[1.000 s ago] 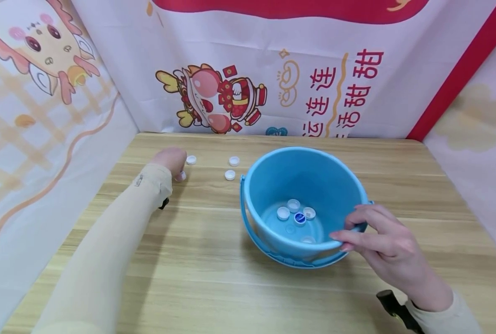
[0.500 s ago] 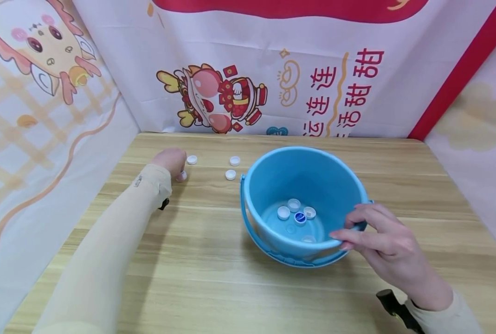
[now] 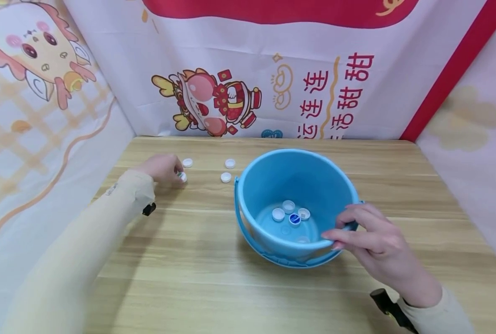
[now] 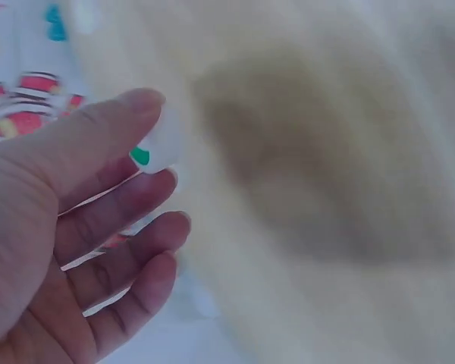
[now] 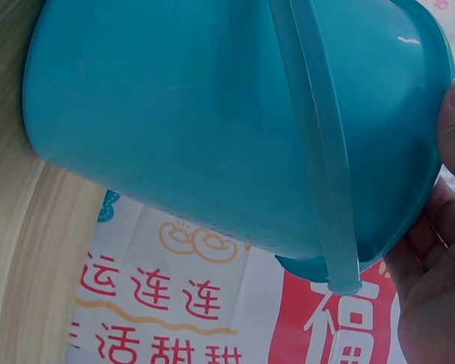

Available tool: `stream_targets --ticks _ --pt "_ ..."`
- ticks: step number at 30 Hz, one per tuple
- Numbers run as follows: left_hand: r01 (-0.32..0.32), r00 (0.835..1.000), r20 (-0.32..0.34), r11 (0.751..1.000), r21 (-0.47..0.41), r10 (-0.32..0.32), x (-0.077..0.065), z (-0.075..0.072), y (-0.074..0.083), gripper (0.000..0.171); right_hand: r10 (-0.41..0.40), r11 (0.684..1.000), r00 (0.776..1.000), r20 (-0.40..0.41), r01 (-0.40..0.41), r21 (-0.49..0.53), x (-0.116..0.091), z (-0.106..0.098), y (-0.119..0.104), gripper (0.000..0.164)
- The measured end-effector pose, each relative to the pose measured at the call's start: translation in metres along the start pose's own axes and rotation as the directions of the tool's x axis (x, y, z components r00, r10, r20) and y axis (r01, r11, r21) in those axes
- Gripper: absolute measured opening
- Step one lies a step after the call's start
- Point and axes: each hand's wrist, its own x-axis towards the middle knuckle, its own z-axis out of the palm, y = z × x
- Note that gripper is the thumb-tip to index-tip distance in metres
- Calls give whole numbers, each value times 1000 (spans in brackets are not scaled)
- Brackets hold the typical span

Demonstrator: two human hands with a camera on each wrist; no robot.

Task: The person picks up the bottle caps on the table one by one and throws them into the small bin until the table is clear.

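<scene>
Cap (image 3: 183, 177) is pinched by L hand (image 3: 162, 168), mid-L of frame; pail (image 3: 302, 176) is gripped by R hand (image 3: 379, 246), lower R, prob. for steadiness.

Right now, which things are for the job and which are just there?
Seem part of the job:
left hand, pinching a white cap
right hand, gripping the rim of the blue bucket
caps inside the bucket
three loose caps

Seem just there:
wood-grain table
printed cloth
</scene>
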Motion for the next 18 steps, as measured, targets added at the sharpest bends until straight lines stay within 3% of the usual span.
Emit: stream_targets --ticks 5,9,13,18 --pt "-89 994 -64 995 35 91 -13 -41 47 13 -1 1000 1000 1 1 -2 -1 0 0 32" --pt "-158 975 -135 978 138 176 -29 -74 100 18 -1 1000 1000 0 1 -1 0 0 0 32" --pt "-265 934 -180 936 234 309 -47 -99 155 24 2 1000 1000 -1 -2 0 0 0 0 33" --pt "-404 869 -176 868 287 463 -70 -119 213 30 -4 1000 1000 -7 4 4 -1 1 1 32"
